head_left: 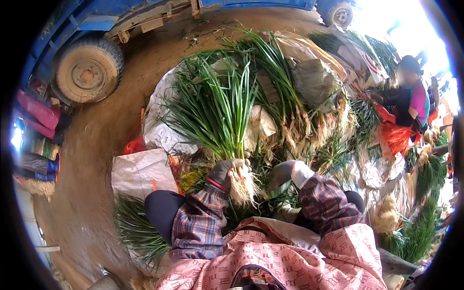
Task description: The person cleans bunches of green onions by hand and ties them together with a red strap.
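Note:
My left hand (227, 173), in a grey glove, is closed around the lower stems of a bunch of green garlic (215, 108). The long flat leaves fan up and away from me, and pale stringy roots (243, 186) hang below the fist. My right hand (280, 176), gloved too with a white cuff, is a little to the right of those roots, over loose green leaves (285, 192) between my knees. Its fingers point down and their tips are hidden, so I cannot tell whether they grip anything. Beyond the hands lies a pile of more green garlic (280, 72), roots toward me.
White sacking (162, 108) lies under the pile, and a folded pale sack (142, 174) is left of my knee. More greens (137, 224) lie at lower left. A blue vehicle's muddy wheel (88, 71) stands far left. Another person (413, 96) sits at far right by red bags (394, 133).

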`<state>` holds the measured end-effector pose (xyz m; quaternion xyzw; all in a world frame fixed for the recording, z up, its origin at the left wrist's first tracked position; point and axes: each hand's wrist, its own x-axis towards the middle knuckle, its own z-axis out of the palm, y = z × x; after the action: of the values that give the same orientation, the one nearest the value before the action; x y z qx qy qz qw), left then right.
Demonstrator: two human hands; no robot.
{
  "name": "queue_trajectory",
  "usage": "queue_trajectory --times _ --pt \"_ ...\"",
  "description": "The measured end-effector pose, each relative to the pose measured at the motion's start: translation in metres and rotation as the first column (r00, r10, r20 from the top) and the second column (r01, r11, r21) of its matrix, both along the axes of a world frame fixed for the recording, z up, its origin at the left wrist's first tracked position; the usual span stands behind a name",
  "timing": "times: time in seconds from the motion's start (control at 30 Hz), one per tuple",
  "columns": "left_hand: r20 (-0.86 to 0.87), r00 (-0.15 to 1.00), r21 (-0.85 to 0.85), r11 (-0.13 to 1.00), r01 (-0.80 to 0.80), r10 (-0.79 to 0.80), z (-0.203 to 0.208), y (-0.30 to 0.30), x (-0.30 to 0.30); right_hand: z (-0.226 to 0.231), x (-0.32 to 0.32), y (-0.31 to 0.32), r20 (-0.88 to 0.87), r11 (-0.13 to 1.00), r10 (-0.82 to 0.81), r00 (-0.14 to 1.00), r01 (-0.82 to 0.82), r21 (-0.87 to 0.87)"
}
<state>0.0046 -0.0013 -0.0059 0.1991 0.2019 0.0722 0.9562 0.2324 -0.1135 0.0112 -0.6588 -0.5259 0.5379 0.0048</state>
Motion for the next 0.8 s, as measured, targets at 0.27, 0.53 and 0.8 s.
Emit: queue_trajectory --times 0.27,0.53,0.8 --pt "-0.110 0.994 0.295 0.955 0.025 0.008 -0.013 0.005 -0.007 0.019 -0.049 0.056 -0.309 0.528 -0.520 0.796 0.584 0.617" --pt "0.149 0.988 0.116 0.991 -0.067 0.050 0.004 -0.001 -0.013 0.002 -0.025 0.042 0.055 0.458 -0.824 0.563 0.607 0.650" --pt "0.490 0.869 0.122 0.992 0.014 -0.073 -0.003 0.009 -0.012 0.058 -0.053 0.041 -0.644 0.604 -0.430 0.632 0.732 0.315"
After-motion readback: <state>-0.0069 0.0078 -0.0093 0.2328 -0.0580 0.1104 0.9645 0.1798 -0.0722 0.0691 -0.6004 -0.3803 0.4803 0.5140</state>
